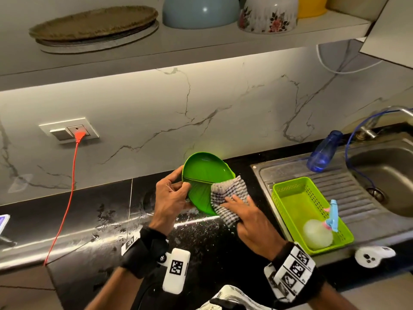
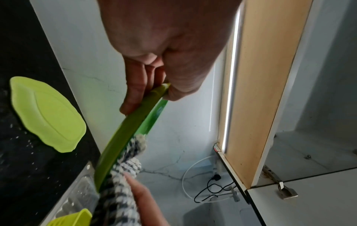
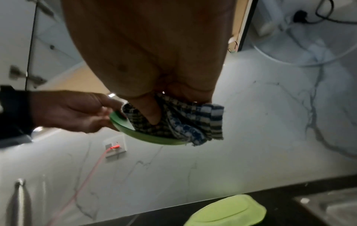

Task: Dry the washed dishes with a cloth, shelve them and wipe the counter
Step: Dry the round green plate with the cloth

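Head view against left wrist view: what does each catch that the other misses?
Only the head view shows the blue bowl, the blue bottle and the sink basin. Only the left wrist view shows a paler plate lying on the counter, and a black plug. Both show the left hand pinching the green plate by its rim and the right hand pressing the checked cloth on it.

A light strip [image 2: 230, 91] under the shelf [image 1: 201, 38] lit the wall [image 1: 223, 97] brightly; glare streaked the wet desk [image 1: 100, 233] at lower left. The right wrist view was dim and soft.
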